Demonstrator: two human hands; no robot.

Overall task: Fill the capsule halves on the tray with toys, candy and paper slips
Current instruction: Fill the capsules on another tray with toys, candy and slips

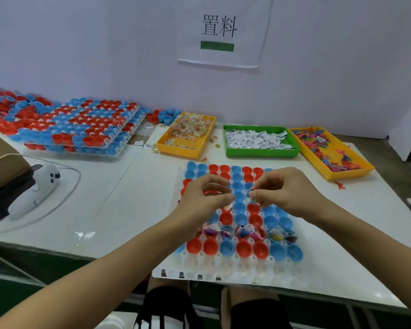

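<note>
A small paper slip (249,195) is pinched in the curled fingers of the right hand (286,192) and left hand (205,195) over the tray (235,273) at 6 o'clock of the table (119,191), and could be dropped into an already-filled capsule half if released off-centre

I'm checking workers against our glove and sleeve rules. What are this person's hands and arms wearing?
Nothing that shows: the left hand and right hand are bare, with no gloves, rings or watch visible, and both forearms are uncovered up to the picture's edge, with no sleeves in sight.
</note>
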